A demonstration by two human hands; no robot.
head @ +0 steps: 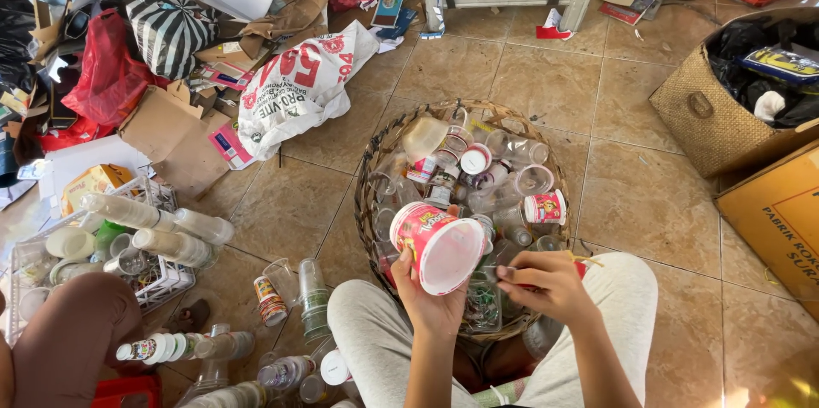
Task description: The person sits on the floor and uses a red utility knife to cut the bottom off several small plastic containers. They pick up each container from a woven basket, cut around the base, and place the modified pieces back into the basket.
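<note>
Currently our left hand (431, 301) wraps its fingers around the pink cup (439, 246), at 6 o'clock of the basket (368, 195). Right hand (546, 287) pinches a small red scrap. We judge the cup light, thin-walled, crushable; hold its wall gently.

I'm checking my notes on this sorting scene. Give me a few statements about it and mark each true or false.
1. The left hand holds a pink cup. True.
2. The cup's opening faces the floor. False: it is tilted toward the camera, showing its white inside.
3. The round basket holds plastic cups and containers. True.
4. The right hand rests flat on the tiles. False: it is raised over the lap beside the cup, fingers pinched.
5. A white printed sack lies left of the basket. True.
</note>
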